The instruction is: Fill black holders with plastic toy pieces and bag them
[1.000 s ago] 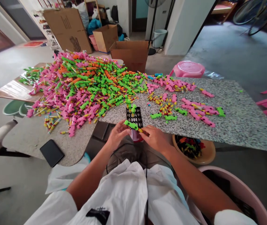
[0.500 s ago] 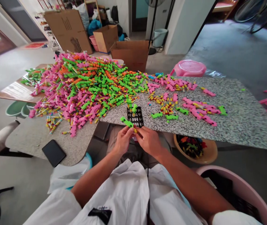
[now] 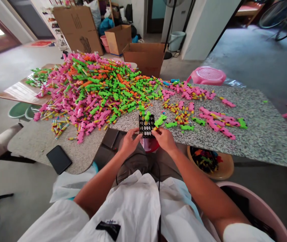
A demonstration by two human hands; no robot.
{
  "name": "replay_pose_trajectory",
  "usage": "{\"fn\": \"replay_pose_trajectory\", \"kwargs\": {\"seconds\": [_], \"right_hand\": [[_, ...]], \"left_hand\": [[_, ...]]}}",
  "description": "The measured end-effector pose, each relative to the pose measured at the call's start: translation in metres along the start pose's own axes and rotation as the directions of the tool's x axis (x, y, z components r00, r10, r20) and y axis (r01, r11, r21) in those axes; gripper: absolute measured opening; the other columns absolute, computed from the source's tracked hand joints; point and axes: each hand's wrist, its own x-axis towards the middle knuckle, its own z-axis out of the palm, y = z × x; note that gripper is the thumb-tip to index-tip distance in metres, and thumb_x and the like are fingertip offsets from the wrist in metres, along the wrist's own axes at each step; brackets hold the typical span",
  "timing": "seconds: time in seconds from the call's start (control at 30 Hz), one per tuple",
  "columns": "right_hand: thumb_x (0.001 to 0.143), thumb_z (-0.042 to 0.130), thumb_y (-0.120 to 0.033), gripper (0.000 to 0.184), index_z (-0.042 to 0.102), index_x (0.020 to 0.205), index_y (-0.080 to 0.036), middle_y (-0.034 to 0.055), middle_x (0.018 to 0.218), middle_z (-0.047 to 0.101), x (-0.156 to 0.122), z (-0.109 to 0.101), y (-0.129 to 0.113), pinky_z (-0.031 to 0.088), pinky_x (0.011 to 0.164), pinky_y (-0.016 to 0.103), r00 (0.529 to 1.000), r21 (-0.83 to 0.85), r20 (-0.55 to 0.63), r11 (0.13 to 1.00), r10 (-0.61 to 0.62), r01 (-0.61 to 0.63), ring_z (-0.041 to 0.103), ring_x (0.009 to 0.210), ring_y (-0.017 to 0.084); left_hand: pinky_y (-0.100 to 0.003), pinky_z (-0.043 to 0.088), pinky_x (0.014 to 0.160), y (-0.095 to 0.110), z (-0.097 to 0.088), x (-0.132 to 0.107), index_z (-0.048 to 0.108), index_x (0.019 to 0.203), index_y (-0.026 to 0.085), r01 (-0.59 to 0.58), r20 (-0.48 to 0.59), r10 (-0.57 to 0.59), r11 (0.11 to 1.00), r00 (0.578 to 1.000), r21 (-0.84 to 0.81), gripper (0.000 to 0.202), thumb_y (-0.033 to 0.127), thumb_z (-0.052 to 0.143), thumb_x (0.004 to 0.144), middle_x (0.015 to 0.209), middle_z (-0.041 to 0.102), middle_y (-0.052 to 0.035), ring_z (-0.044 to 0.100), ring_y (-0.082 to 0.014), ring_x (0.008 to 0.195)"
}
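Observation:
A black grid rack (image 3: 146, 132) with white showing in its slots lies at the table's front edge. A green toy piece (image 3: 147, 116) stands upright near its far end. My right hand (image 3: 165, 138) pinches the yellow stick end of a green car-shaped toy (image 3: 160, 120), which tilts over the rack's right side. At the rack's left front corner is my left hand (image 3: 130, 143), thumb and forefinger apart, fingertips by its edge; whether they touch it is hard to tell. Right of the rack lie more green toys (image 3: 171, 124) and short yellow-and-red sticks (image 3: 182, 114).
A big heap of pink, green and orange toys (image 3: 95, 87) covers the left of the speckled table (image 3: 264, 127). A dark tablet-like device (image 3: 59, 159) lies at the near left. Pink toys (image 3: 217, 122) sit to the right. Below the edge is a tan basin (image 3: 224, 166) of parts.
My hands have parted. The green toy has gone from between both hands to my right hand, right of the rack. My left hand has let go and sits by the rack's left corner.

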Motion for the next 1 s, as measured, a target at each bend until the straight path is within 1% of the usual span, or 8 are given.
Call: {"fn": "replay_pose_trajectory", "kwargs": {"seconds": [0.1,0.2,0.47,0.63,0.73,0.8,0.9,1.0], "right_hand": [[0.097,0.062,-0.042,0.030,0.078,0.094,-0.018,0.0078,0.088,0.079,0.024,0.011,0.007,0.047,0.073,0.028,0.999,-0.028,0.013,0.998,0.051,-0.051,0.071,0.081,0.022],[0.099,0.060,-0.042,0.031,0.078,0.094,-0.017,0.0091,0.092,0.080,0.035,0.024,0.011,0.046,0.074,0.027,0.999,-0.098,0.048,0.995,0.025,-0.021,0.073,0.085,0.022],[0.106,0.052,-0.036,0.031,0.076,0.105,-0.016,0.0128,0.107,0.078,0.031,0.031,0.008,0.046,0.090,0.028,0.990,-0.343,0.089,0.929,-0.114,0.137,0.072,0.102,0.023],[0.107,0.050,-0.035,0.032,0.075,0.108,-0.015,0.0151,0.110,0.077,0.033,0.032,-0.001,0.046,0.092,0.029,0.990,-0.398,0.125,0.911,-0.064,0.110,0.071,0.105,0.024],[0.105,0.054,-0.034,0.029,0.076,0.114,-0.018,0.0124,0.115,0.077,0.038,0.016,0.005,0.048,0.092,0.028,0.974,-0.330,0.210,0.932,-0.079,0.146,0.071,0.107,0.023],[0.105,0.052,-0.032,0.031,0.074,0.123,-0.020,0.0104,0.118,0.077,0.041,-0.004,0.015,0.048,0.093,0.028,0.979,-0.323,0.192,0.938,-0.068,0.128,0.071,0.108,0.022],[0.104,0.049,-0.029,0.041,0.064,0.141,-0.019,0.0135,0.121,0.076,0.044,-0.040,0.036,0.050,0.094,0.033,0.997,-0.463,0.055,0.886,0.045,-0.014,0.071,0.110,0.026],[0.101,0.054,-0.030,0.050,0.055,0.149,-0.016,0.0188,0.116,0.075,0.046,-0.063,0.054,0.051,0.088,0.037,0.983,-0.596,0.079,0.799,0.165,-0.086,0.072,0.106,0.031]], "left_hand": [[-0.050,0.044,0.119,-0.013,-0.004,0.016,0.071,0.122,0.021,-0.190,0.073,0.177,0.947,0.981,0.259,0.030,0.039,0.065,0.098,0.134,0.069,-0.0120,0.059,-0.0264,0.132],[-0.053,0.039,0.124,-0.024,0.000,0.025,0.069,0.128,0.019,-0.284,0.153,0.244,0.889,0.958,0.359,0.034,0.034,0.064,0.098,0.143,0.065,-0.0125,0.053,-0.0287,0.142],[-0.056,0.036,0.125,-0.034,0.006,0.022,0.065,0.136,0.021,-0.318,0.200,0.255,0.849,0.946,0.422,0.040,0.036,0.061,0.100,0.148,0.063,-0.0114,0.045,-0.0308,0.149],[-0.056,0.035,0.125,-0.035,0.007,0.023,0.064,0.137,0.021,-0.335,0.200,0.273,0.830,0.941,0.446,0.040,0.036,0.060,0.100,0.148,0.062,-0.0123,0.045,-0.0313,0.149],[-0.057,0.036,0.124,-0.037,0.007,0.026,0.063,0.138,0.022,-0.334,0.193,0.275,0.827,0.942,0.452,0.040,0.034,0.059,0.100,0.148,0.062,-0.0127,0.046,-0.0315,0.148],[-0.056,0.037,0.124,-0.038,0.006,0.028,0.062,0.139,0.022,-0.334,0.189,0.276,0.823,0.942,0.459,0.040,0.034,0.056,0.101,0.149,0.061,-0.0131,0.047,-0.0307,0.147],[-0.053,0.038,0.124,-0.037,0.006,0.029,0.061,0.139,0.020,-0.329,0.167,0.284,0.826,0.944,0.458,0.039,0.033,0.052,0.103,0.148,0.061,-0.0146,0.051,-0.0292,0.144],[-0.051,0.041,0.122,-0.029,0.006,0.024,0.060,0.140,0.019,-0.287,0.070,0.287,0.852,0.956,0.437,0.039,0.033,0.051,0.104,0.145,0.062,-0.0150,0.054,-0.0282,0.139]]}}
